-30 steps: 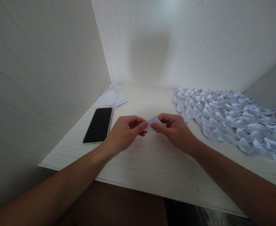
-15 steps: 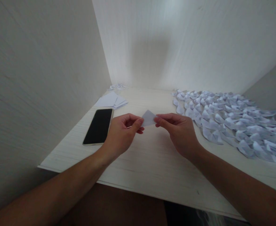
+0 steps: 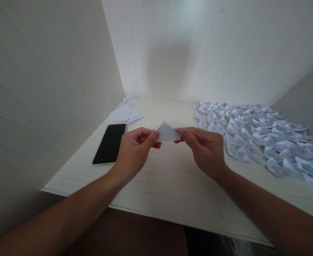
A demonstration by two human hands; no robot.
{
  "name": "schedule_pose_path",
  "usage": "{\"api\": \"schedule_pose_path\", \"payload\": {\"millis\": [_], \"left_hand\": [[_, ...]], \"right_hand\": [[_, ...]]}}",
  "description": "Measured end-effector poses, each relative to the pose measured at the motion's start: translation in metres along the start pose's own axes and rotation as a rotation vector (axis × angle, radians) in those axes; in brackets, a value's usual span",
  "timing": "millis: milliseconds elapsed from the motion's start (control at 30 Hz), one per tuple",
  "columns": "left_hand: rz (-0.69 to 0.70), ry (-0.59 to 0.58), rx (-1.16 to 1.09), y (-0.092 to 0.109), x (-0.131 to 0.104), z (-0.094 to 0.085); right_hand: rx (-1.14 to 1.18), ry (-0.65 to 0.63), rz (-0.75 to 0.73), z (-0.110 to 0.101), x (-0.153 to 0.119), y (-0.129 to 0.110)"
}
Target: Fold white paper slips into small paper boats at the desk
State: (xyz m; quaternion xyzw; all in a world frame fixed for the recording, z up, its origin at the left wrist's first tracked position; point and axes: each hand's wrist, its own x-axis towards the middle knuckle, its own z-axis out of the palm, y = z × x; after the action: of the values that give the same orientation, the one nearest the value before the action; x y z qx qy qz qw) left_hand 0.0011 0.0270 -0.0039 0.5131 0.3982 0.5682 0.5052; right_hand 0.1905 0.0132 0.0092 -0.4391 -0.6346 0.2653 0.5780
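Note:
A small white piece of folded paper [image 3: 168, 133], triangular with its point upward, is held above the table between my two hands. My left hand [image 3: 137, 145] pinches its left corner between thumb and fingers. On the other side, my right hand [image 3: 203, 147] grips the right corner the same way. The fingertips behind the paper are partly hidden. A black-screened phone [image 3: 110, 144] lies just left of my left hand. To the right of my right hand spreads a large group of folded white paper pieces [image 3: 248, 133].
Flat white paper sheets [image 3: 120, 113] lie loosely stacked behind the phone. Thin paper scraps [image 3: 132, 98] sit in the far left corner. Pale panels wall in the wooden table [image 3: 162, 185] at the left, back and right.
My fingers have shifted outward on the folded paper, so more of its triangle shows. The whole view has moved slightly; the other things lie as before.

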Motion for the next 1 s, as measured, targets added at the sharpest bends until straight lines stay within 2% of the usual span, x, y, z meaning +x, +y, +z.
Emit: {"api": "schedule_pose_path", "payload": {"millis": [200,300,500,700,867,1000], "left_hand": [[0.041,0.005,0.055,0.005,0.0,0.001],[0.056,0.022,0.11,0.01,-0.001,0.002],[0.063,0.002,0.155,0.014,-0.002,0.004],[0.048,-0.034,0.031,0.006,0.0,0.001],[0.06,0.036,-0.078,0.003,0.002,0.001],[0.111,0.042,-0.015,0.007,0.001,0.001]], "right_hand": [[0.325,-0.07,0.236,-0.001,0.008,0.01],[0.36,-0.07,0.291,0.0,0.01,0.014],[0.267,-0.098,0.278,-0.002,0.012,0.011],[0.239,-0.124,0.259,-0.007,0.015,0.005],[0.251,-0.163,0.263,-0.006,0.014,0.004],[0.274,-0.181,0.3,-0.005,0.013,0.004]]}}
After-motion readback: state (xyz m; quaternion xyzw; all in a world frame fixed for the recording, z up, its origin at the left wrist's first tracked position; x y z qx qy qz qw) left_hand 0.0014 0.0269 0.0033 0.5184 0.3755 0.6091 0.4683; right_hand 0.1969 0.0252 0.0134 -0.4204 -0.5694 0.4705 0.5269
